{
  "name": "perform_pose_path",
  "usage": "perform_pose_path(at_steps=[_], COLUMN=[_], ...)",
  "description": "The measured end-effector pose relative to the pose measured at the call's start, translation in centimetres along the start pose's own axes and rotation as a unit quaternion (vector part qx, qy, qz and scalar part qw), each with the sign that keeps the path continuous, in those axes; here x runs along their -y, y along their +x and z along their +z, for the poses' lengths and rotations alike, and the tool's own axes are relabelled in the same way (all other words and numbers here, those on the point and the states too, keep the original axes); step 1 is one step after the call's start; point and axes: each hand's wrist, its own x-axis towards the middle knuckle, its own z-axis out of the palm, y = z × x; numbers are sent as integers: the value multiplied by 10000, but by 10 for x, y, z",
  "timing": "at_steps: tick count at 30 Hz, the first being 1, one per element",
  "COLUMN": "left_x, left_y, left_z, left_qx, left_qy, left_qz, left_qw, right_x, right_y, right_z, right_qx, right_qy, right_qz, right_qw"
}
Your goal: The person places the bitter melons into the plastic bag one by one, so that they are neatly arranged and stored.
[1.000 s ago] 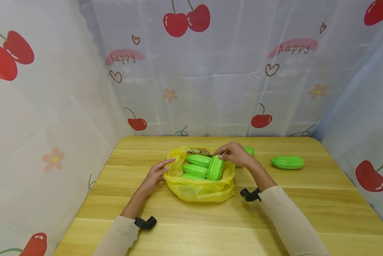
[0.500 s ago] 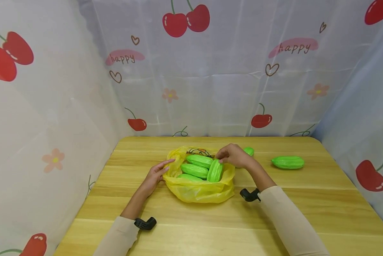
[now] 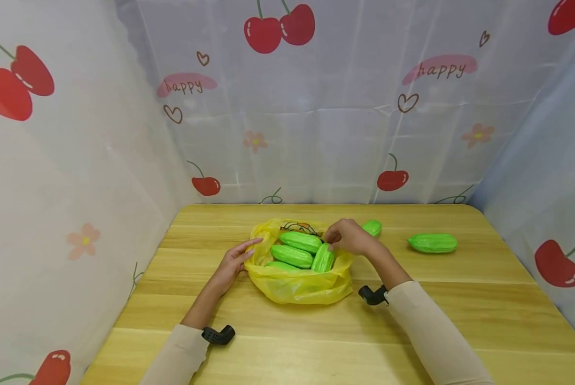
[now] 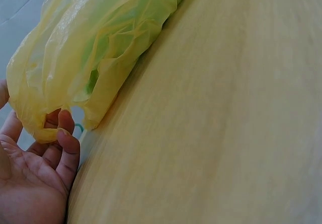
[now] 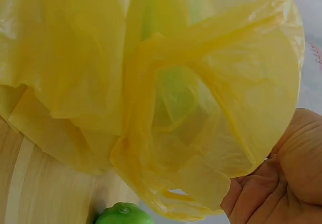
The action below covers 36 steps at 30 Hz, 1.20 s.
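Note:
A yellow plastic bag (image 3: 299,289) sits open on the table with several ribbed green bitter melons (image 3: 292,256) inside. My left hand (image 3: 231,266) holds the bag's left side; in the left wrist view its curled fingers hook the bag's handle (image 4: 46,134). Over the bag's right rim reaches my right hand (image 3: 351,238), its fingertips gripping the upper end of a bitter melon (image 3: 323,259). That melon stands tilted against the others. In the right wrist view the yellow film hides the fingertips of the right hand (image 5: 282,183).
Two more bitter melons lie outside the bag: one (image 3: 372,228) just behind my right hand, another (image 3: 433,243) farther right on the wooden table (image 3: 287,353). A cherry-printed curtain (image 3: 326,133) surrounds the table's back and sides.
The bitter melon in my right hand has gone down a little into the bag, and the right hand has lowered slightly with it. My left hand stays in place on the bag.

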Motion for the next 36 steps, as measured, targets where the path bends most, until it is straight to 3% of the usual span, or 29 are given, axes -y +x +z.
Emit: perform_pose_path(at_steps=[9,19,25,36], left_x=[1,-1,-4,-2], left_y=[0,0,0,0], left_z=[-1,0,0,-1], left_qx=[32,53,63,64], left_qy=[8,-107,-74,-7], left_qz=[47,58,42,63], left_qw=[10000,9999,9999,10000], right_x=[4,9,2,-36], right_y=[-5,-26,-44,-88], right_z=[-2,-28,-47,-83], right_qx=[-175,-724,-1036,-1682], right_qy=[6,92,242,-77], right_qz=[-92,-528,-324,185], right_qw=[9998,9959,9938,9856])
